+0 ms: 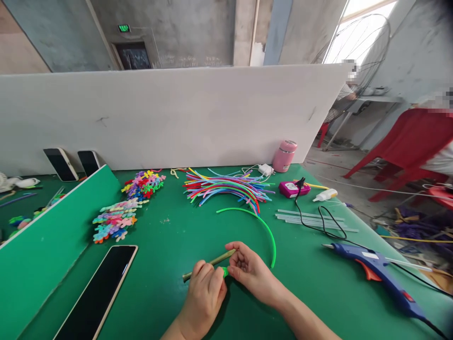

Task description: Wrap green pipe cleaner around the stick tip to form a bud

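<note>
Fingers (pixel 214 283) of left hand (pixel 204 293) and right hand (pixel 252 273) pinched on green piece (pixel 225 271) — stick (pixel 221 258) (olive, tapered) alongside

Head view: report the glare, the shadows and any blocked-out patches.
Head view: the window is blown out white; head view: a soft shadow darkens the green tabletop between the left hand and right hand; head view: the upper right corner falls dark, with pixelated patches below it.

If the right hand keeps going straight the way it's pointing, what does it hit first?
Probably the thin brownish stick, right by the right hand's fingertips; depth is unclear, so they may already touch.
</note>
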`<state>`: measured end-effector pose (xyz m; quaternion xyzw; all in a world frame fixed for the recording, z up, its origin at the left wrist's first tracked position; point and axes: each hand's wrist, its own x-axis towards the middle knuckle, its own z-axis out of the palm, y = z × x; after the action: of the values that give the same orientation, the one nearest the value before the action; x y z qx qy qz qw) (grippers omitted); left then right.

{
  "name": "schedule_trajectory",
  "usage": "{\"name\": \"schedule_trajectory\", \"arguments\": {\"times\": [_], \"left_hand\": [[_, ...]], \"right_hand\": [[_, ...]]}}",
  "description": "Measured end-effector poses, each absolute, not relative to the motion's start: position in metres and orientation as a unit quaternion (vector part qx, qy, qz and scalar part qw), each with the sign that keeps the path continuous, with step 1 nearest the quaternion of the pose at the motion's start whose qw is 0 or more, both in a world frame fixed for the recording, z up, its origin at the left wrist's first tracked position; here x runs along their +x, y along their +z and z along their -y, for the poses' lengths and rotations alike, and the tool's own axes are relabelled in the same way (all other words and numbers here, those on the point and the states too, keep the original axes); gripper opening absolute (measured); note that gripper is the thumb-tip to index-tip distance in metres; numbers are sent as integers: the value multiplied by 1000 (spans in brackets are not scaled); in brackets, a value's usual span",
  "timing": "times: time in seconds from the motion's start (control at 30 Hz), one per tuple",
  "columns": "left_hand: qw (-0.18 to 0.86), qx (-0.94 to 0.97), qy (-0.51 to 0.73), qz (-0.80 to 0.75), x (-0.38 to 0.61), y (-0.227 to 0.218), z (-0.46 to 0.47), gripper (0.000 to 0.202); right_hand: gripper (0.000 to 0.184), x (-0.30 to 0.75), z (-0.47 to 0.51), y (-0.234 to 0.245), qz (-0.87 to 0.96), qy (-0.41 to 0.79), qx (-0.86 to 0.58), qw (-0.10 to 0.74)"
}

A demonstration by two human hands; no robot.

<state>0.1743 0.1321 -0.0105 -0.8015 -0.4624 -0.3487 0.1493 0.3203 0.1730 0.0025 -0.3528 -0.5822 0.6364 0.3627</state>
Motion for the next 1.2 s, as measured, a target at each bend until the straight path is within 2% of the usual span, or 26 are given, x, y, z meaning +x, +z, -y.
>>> {"name": "schedule_trajectory", "arguments": {"times": [0.27, 0.57, 0.93, 1.03, 1.2], "left_hand": [[147, -820, -317, 454, 175, -9, -131, 16], [141, -804, -346, 462, 177, -8, -137, 16], [119, -822, -346, 436, 181, 9, -151, 16], [24, -786, -384, 484, 187, 12, -156, 16], [-368, -597, -411, 582, 190, 21, -158, 10]], "right_hand": [[26, 323, -172, 5, 610, 619, -371, 328], [33, 323, -176, -1, 575, 647, -367, 340], [38, 329, -180, 16, 507, 700, -348, 364], [38, 331, -184, 20, 498, 691, -356, 384], [33, 330, -185, 24, 502, 662, -359, 424]]}}
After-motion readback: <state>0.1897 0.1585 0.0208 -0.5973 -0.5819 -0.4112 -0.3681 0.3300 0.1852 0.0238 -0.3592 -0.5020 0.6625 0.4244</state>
